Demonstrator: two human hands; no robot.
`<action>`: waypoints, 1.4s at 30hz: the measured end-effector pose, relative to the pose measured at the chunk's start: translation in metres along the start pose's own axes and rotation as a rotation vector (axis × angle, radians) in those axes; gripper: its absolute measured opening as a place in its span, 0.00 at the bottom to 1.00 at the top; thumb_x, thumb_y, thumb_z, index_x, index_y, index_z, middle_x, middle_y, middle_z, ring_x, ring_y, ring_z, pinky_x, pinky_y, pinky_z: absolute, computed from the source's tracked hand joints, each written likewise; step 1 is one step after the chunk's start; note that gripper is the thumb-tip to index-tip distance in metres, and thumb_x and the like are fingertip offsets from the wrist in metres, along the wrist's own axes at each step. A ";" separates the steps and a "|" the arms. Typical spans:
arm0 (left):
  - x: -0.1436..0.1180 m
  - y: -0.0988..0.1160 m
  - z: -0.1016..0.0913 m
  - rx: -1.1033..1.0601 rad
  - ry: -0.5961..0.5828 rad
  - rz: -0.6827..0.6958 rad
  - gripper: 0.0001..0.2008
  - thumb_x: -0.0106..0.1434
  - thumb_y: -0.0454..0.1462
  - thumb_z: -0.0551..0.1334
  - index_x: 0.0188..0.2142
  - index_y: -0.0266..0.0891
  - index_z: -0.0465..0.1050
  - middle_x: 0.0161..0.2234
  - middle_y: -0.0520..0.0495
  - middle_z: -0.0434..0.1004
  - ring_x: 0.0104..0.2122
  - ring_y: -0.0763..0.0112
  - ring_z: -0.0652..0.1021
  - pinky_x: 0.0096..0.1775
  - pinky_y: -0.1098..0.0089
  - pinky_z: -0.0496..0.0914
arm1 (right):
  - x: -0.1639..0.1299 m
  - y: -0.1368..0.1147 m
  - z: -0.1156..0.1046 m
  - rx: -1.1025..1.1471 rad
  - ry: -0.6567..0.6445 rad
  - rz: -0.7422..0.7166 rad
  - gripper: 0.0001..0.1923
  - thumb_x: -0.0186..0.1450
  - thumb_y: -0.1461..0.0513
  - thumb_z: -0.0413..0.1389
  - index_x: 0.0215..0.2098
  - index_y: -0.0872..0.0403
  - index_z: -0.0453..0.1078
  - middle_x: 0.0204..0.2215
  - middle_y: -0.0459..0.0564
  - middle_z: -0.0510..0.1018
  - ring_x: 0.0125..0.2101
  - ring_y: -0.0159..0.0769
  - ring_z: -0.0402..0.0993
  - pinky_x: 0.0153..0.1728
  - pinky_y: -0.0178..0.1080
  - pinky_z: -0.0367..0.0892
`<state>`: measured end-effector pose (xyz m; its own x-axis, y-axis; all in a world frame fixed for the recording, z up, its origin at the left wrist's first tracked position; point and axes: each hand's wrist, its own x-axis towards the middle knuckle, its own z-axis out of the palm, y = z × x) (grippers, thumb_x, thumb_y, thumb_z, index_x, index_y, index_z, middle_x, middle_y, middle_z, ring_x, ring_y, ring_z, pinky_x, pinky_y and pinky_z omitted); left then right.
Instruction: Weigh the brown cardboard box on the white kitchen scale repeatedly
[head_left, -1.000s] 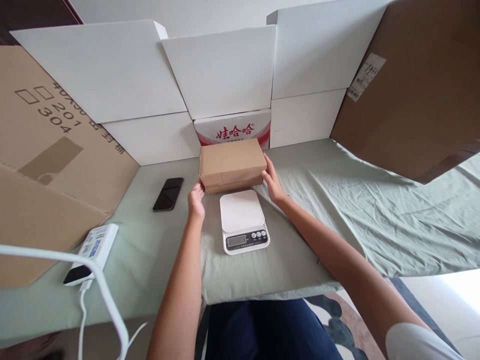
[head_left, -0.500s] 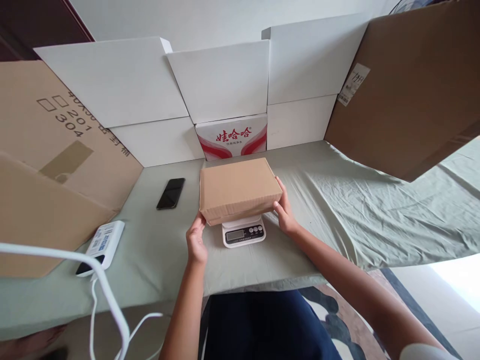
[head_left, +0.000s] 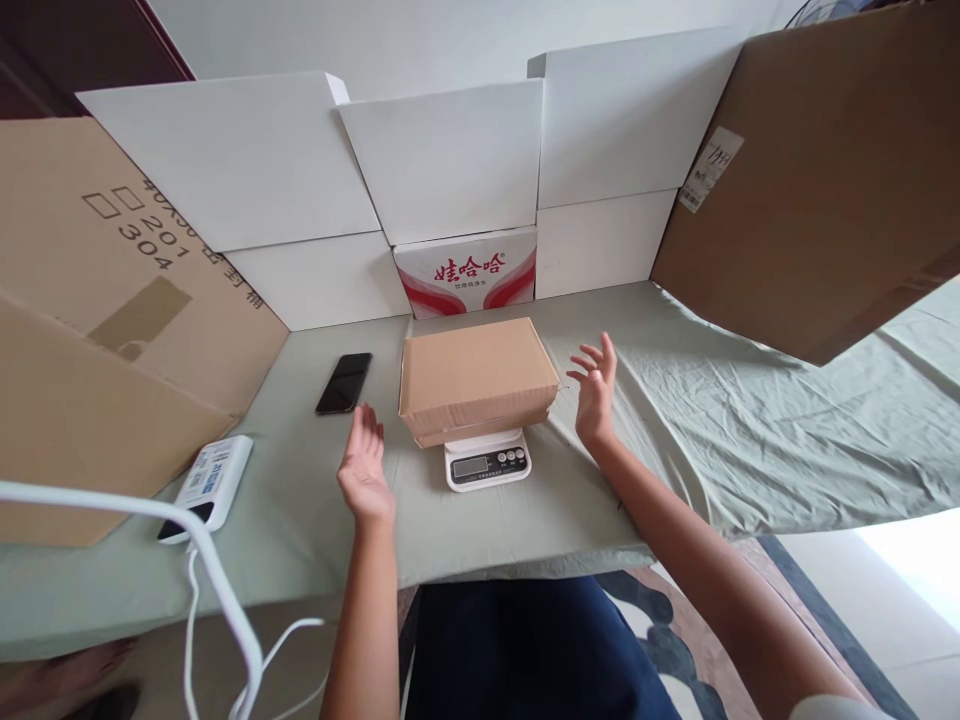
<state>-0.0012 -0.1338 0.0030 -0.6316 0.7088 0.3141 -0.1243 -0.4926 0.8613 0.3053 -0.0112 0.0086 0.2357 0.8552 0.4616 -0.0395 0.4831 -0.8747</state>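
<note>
A closed brown cardboard box (head_left: pixel 480 370) rests on a white kitchen scale (head_left: pixel 489 462), covering the weighing platform. The scale's display and buttons face me, and I can make out no digits on the display. My left hand (head_left: pixel 366 468) is open to the left of the box, apart from it, with its fingers pointing up. To the right of the box my right hand (head_left: pixel 596 390) is also open, fingers spread, touching nothing. Just beyond my left fingertips lies a black smartphone (head_left: pixel 344 383).
Stacked white boxes (head_left: pixel 450 160) and a red-and-white printed carton (head_left: pixel 469 272) line the back. Large brown cartons stand at left (head_left: pixel 127 300) and right (head_left: pixel 795 190). A white power bank (head_left: pixel 214 485) with a white cable (head_left: pixel 217 590) lies at left on the green cloth (head_left: pixel 300 540).
Both hands have let go of the cardboard box and moved outward, the left one to the left and the right one to the right. The box stays on the scale.
</note>
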 end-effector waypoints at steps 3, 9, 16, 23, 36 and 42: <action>0.004 0.002 -0.003 -0.005 0.040 -0.008 0.29 0.63 0.48 0.52 0.59 0.44 0.76 0.66 0.43 0.69 0.68 0.55 0.65 0.66 0.57 0.60 | 0.018 0.005 -0.010 0.099 0.161 0.090 0.32 0.67 0.45 0.45 0.69 0.34 0.53 0.57 0.50 0.67 0.53 0.45 0.72 0.53 0.53 0.70; 0.004 0.002 -0.002 -0.020 0.063 -0.020 0.30 0.62 0.48 0.51 0.58 0.44 0.77 0.66 0.43 0.69 0.68 0.54 0.66 0.66 0.56 0.61 | 0.020 0.004 -0.012 0.185 0.216 0.184 0.30 0.66 0.47 0.47 0.67 0.34 0.57 0.54 0.49 0.69 0.50 0.42 0.73 0.53 0.52 0.70; 0.005 0.002 -0.001 -0.023 0.065 -0.055 0.30 0.62 0.50 0.52 0.58 0.43 0.77 0.65 0.41 0.70 0.67 0.53 0.67 0.65 0.56 0.62 | 0.005 0.008 -0.001 0.121 0.070 0.165 0.30 0.65 0.44 0.50 0.64 0.36 0.61 0.54 0.49 0.70 0.51 0.43 0.73 0.52 0.51 0.70; 0.003 0.001 0.001 -0.038 0.033 -0.099 0.30 0.61 0.49 0.53 0.58 0.43 0.77 0.64 0.40 0.72 0.66 0.54 0.68 0.65 0.55 0.61 | -0.002 0.009 0.002 0.073 -0.062 0.134 0.30 0.67 0.42 0.48 0.64 0.39 0.63 0.55 0.51 0.72 0.52 0.44 0.73 0.52 0.50 0.71; -0.006 -0.014 0.002 0.116 -0.143 -0.246 0.38 0.61 0.64 0.55 0.56 0.41 0.78 0.62 0.34 0.73 0.65 0.46 0.70 0.66 0.48 0.60 | -0.027 -0.018 0.011 -0.021 -0.355 -0.002 0.33 0.70 0.39 0.46 0.69 0.38 0.59 0.68 0.48 0.66 0.68 0.52 0.60 0.65 0.57 0.62; -0.009 -0.016 0.006 0.116 -0.106 -0.253 0.38 0.57 0.64 0.59 0.52 0.39 0.80 0.58 0.33 0.77 0.61 0.45 0.74 0.62 0.47 0.65 | -0.032 -0.027 0.015 -0.033 -0.373 -0.035 0.33 0.71 0.40 0.46 0.71 0.38 0.54 0.72 0.46 0.59 0.71 0.52 0.55 0.68 0.58 0.60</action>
<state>0.0106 -0.1290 -0.0116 -0.5071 0.8537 0.1181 -0.1760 -0.2367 0.9555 0.2840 -0.0488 0.0200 -0.1336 0.8508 0.5082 -0.0052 0.5122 -0.8589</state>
